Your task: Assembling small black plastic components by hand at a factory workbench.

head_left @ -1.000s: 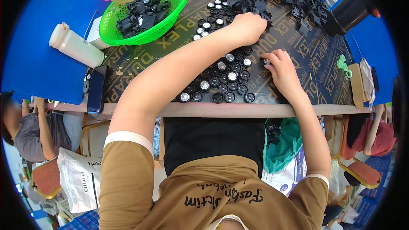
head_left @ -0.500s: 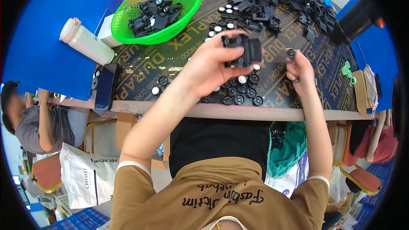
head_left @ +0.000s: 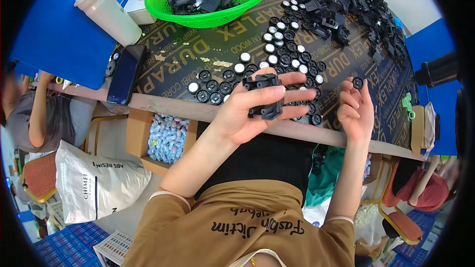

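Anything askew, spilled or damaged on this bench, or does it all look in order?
Nothing looks spilled or damaged. The one odd thing is the dark phone, lying at the table's near edge. The left hand holds a black plastic part; the right hand pinches a small black wheel.

A green basket (head_left: 247, 7) of black parts sits beyond the left hand; a white bottle (head_left: 109, 10) and dark phone (head_left: 126, 74) lie further left.
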Demonstrator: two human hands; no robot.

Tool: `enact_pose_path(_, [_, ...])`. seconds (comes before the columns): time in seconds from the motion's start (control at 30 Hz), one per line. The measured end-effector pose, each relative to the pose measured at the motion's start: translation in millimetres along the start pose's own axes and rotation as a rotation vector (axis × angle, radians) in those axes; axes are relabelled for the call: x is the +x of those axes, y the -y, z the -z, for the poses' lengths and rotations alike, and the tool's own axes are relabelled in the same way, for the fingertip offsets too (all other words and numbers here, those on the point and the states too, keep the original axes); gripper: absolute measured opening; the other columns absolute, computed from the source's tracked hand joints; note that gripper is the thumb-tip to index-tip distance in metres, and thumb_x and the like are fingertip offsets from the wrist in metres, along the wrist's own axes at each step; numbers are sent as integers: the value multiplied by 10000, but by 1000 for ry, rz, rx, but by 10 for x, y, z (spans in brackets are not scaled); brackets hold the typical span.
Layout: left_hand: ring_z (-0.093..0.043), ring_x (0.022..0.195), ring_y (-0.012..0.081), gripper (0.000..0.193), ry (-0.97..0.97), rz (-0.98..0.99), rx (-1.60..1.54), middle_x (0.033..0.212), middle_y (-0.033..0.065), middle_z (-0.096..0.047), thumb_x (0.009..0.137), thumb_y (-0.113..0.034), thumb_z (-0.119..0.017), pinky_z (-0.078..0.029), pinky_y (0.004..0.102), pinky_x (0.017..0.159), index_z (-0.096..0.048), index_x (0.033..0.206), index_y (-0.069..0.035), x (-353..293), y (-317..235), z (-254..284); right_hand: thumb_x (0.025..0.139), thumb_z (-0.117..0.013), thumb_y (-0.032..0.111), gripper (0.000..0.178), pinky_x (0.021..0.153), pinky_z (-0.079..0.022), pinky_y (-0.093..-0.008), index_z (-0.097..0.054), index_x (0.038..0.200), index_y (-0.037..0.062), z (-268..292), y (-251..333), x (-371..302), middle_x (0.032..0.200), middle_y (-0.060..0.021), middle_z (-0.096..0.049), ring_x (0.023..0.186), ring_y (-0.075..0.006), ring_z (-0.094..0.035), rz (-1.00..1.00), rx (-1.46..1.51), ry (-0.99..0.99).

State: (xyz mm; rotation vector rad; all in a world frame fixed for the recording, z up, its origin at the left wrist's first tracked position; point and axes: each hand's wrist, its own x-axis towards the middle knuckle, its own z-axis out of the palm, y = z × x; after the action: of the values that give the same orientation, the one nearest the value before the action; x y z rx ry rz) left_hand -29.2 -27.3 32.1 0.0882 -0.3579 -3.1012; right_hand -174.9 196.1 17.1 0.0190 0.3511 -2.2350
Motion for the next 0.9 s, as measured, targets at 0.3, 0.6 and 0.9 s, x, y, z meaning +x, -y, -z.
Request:
enact_pose_path(0.3, [-617,700,187,380,-6,-38,474,865,104,-599,755,-4,-680,-508,309,615,-513,1096,-2,-83,-18,148,905,-521,140,183,408,-264,-149,-490,1050,31,11,-471,-183,882,-57,-507,547,-48,-333,294,-447,-44])
enact_pose_path(0.6, [-545,828,161,589,153,-137,979,957,99,-520,807,-15,-596,-452,273,758,-277,1301,-44,-218,100,14,789,-675,133,321,415,-229,-141,-521,1041,6,-426,-946,-333,811,-18,-524,534,-5,-352,362,-909,-83])
enact_pose_path(0.9, [-442,993,288,548,287,-329,1446,1103,138,-459,718,-64,-667,-360,348,887,-433,1211,-17,-188,94,43,766,-701,133,315,425,-246,-138,-491,979,36,-436,-1021,-373,803,-30,-561,567,-9,-411,200,-770,-61])
